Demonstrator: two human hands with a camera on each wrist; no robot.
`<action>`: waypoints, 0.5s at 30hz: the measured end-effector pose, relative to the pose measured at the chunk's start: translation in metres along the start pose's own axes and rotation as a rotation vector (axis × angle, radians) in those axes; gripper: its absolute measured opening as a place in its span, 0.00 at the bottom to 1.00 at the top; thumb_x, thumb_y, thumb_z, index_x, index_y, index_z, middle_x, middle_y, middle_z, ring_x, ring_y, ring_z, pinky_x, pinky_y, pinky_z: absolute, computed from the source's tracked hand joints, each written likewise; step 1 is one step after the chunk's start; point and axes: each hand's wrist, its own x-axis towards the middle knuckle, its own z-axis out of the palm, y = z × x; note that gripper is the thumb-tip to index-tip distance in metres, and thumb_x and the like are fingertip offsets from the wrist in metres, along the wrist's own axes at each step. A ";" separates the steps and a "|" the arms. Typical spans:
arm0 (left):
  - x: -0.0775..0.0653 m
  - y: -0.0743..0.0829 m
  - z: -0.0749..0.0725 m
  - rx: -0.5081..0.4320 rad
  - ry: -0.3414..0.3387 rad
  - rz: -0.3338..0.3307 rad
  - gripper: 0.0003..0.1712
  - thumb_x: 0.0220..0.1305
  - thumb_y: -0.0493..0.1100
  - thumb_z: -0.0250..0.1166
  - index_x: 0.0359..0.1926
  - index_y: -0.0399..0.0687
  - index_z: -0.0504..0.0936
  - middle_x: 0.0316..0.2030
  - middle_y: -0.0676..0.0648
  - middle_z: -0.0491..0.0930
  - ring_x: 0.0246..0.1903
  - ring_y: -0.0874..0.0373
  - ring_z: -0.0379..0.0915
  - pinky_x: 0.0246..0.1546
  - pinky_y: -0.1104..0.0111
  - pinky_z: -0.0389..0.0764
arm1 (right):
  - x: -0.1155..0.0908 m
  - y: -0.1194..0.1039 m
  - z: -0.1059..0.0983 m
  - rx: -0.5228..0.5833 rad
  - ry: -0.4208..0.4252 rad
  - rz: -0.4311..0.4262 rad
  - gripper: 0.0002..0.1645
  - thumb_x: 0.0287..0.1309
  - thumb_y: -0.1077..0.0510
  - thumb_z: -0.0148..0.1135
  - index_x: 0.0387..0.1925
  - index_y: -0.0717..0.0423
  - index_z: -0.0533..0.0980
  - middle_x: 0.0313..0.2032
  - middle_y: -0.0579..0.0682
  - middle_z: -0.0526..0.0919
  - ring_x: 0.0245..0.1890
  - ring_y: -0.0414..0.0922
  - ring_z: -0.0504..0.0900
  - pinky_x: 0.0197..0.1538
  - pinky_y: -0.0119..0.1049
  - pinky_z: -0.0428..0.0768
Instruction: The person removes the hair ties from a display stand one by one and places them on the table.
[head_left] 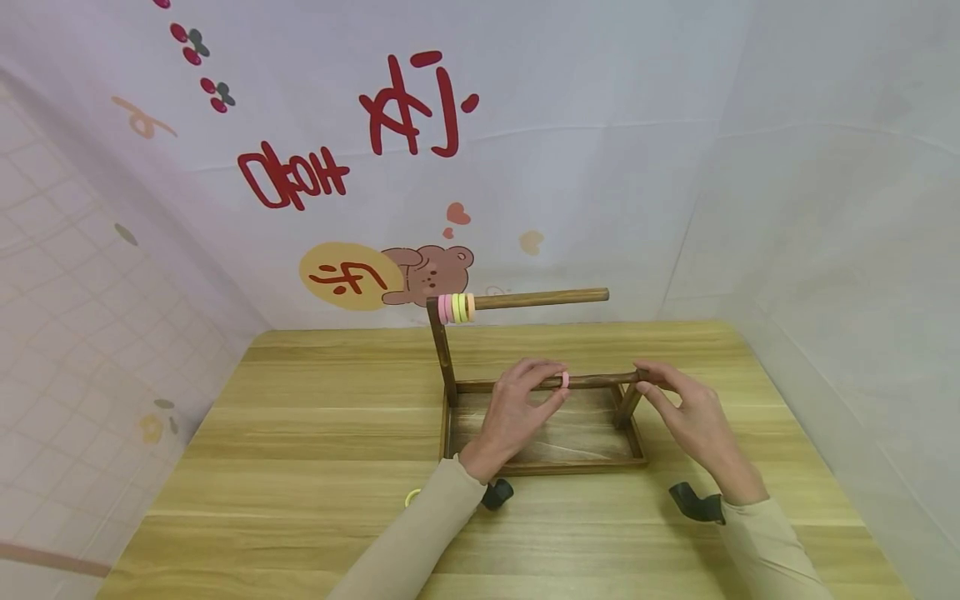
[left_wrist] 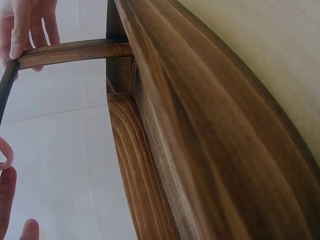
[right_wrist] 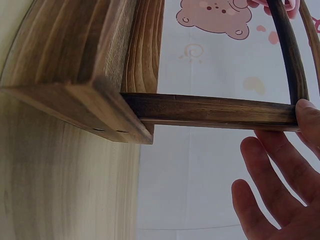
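A dark wooden rack [head_left: 543,468] has a tray base and two horizontal rods at different heights. My left hand [head_left: 513,408] pinches a small pink ring [head_left: 566,380] at the lower rod [head_left: 603,381]; whether the ring encircles that rod is hard to tell. With thumb and fingers, my right hand [head_left: 693,417] grips the corner where the lower rod meets the short right post [right_wrist: 210,111]. Several pink, yellow and orange rings [head_left: 455,308] hang together on the upper rod [head_left: 543,298], close to the tall left post [head_left: 442,354].
A yellow ring [head_left: 412,497] lies on the wooden table [head_left: 315,417], partly hidden by my left sleeve. Black pieces [head_left: 693,502] sit at both wrists. Behind the rack hangs a white printed cloth [head_left: 600,167], with more pale cloth at either side.
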 end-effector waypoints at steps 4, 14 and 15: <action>0.000 0.000 -0.001 -0.006 0.003 0.004 0.19 0.63 0.39 0.76 0.55 0.47 0.87 0.51 0.47 0.84 0.53 0.53 0.81 0.53 0.62 0.83 | 0.000 0.000 0.000 -0.003 0.002 -0.002 0.21 0.67 0.64 0.68 0.60 0.58 0.80 0.45 0.51 0.90 0.47 0.54 0.86 0.49 0.46 0.79; -0.002 -0.001 -0.003 -0.022 0.011 0.008 0.19 0.64 0.38 0.75 0.56 0.47 0.87 0.51 0.47 0.83 0.49 0.55 0.82 0.46 0.68 0.84 | 0.000 -0.001 0.000 0.003 -0.002 0.007 0.21 0.68 0.63 0.67 0.61 0.58 0.80 0.46 0.51 0.90 0.48 0.55 0.86 0.49 0.49 0.79; -0.002 -0.001 -0.003 -0.023 0.009 0.007 0.18 0.65 0.38 0.75 0.56 0.47 0.87 0.51 0.48 0.83 0.49 0.55 0.81 0.47 0.68 0.84 | 0.000 -0.001 0.000 0.002 -0.002 0.008 0.20 0.68 0.63 0.67 0.61 0.58 0.80 0.46 0.51 0.90 0.48 0.55 0.86 0.49 0.48 0.79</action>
